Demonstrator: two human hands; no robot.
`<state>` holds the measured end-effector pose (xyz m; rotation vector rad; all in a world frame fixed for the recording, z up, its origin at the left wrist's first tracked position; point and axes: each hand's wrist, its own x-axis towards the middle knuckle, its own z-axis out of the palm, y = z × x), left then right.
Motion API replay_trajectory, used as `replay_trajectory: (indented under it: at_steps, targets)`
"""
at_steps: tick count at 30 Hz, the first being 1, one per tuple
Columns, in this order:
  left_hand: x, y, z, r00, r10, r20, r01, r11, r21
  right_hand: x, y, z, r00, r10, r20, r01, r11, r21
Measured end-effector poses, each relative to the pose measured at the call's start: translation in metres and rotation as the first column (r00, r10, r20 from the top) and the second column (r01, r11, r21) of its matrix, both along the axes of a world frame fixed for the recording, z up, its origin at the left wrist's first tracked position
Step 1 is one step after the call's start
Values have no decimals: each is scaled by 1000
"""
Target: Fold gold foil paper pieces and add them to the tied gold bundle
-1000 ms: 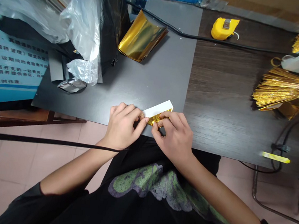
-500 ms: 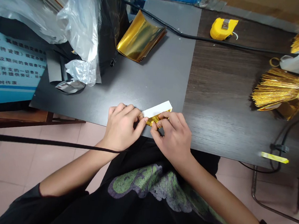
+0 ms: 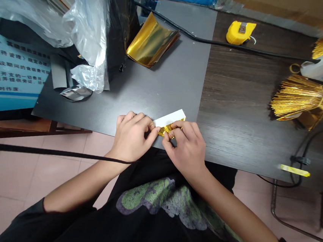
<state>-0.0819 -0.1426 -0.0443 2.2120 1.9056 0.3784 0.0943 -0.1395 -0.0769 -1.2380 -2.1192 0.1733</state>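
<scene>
At the table's front edge lies a strip of gold foil paper [image 3: 165, 129], partly folded, with its white side [image 3: 169, 118] facing up along the far edge. My left hand [image 3: 133, 136] pinches the strip's left end between thumb and fingers. On the near right part, my right hand [image 3: 186, 141] has thumb and forefinger closed on the gold side. The fingers hide both ends of the fold. Farther back rests a curled stack of gold foil sheets [image 3: 152, 40].
A fringed bundle of gold foil strips [image 3: 299, 98] lies at the right, below a yellow tape measure [image 3: 240, 33]. A black cable [image 3: 242, 47] crosses the back. Plastic bags [image 3: 87, 30] crowd the left. Near the right front is a yellow strip-shaped object [image 3: 295, 170].
Both hands stay almost still on the foil strip. The right hand has shifted very slightly left; the whole view has moved a little.
</scene>
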Motion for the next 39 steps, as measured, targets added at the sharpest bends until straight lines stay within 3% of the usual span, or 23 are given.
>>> replay_trajectory:
  at_steps: [15, 26, 28, 31, 34, 39]
  targets:
    - [0, 2, 0, 998, 29, 58, -24, 997, -74, 4, -9, 4, 984, 99, 149, -106, 994, 38]
    - [-13, -13, -10, 981, 181, 76, -183, 983, 26, 12, -16, 2, 954, 152, 259, -158, 987, 3]
    - [-16, -16, -13, 984, 136, 112, -147, 984, 101, 13, -15, 2, 952, 152, 265, -161, 987, 11]
    - [-17, -22, -19, 983, -81, 167, 33, 961, 276, 13, -15, 2, 949, 147, 279, -162, 986, 32]
    - [-16, -28, -27, 960, -274, 63, 236, 906, 352, 12, -15, 2, 949, 146, 280, -164, 986, 41]
    - [-16, -33, -35, 953, -280, -112, 302, 879, 369, 17, -16, 1, 943, 175, 283, -184, 983, 7]
